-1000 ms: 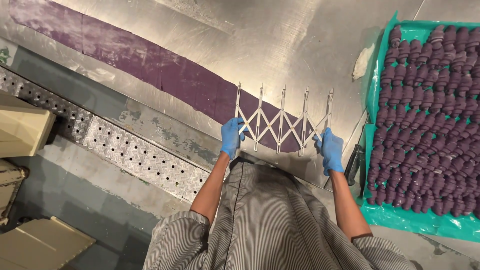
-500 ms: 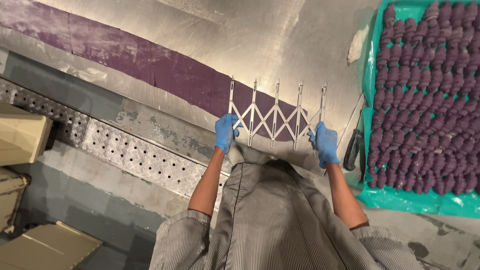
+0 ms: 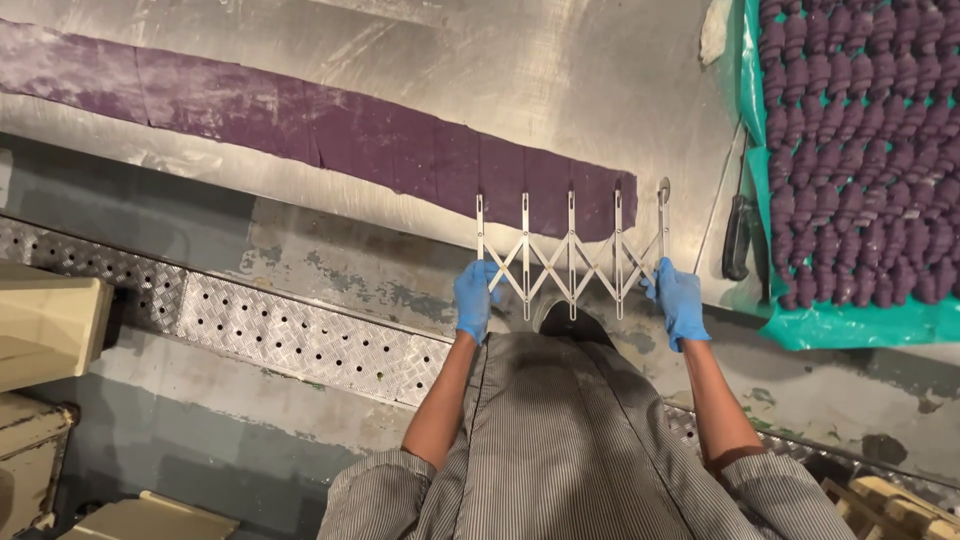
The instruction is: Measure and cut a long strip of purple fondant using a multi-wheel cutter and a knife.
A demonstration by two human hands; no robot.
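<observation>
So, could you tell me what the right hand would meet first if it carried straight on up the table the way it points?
Probably the end of the purple dough strip, just past the expandable cutter that the right hand grips; depth is hard to judge.

Even overhead light, soft glare on the steel table (image 3: 560, 70), corners perhaps slightly soft.

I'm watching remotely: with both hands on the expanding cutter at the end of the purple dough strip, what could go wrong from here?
The expanding cutter sits at the right end of the purple dough strip, so the outermost wheel may run off the dough and leave an uneven last piece. The left hand and right hand hold opposite ends; uneven pull could change the spacing. The black-handled tool lies close beside the right hand and could get knocked.
</observation>
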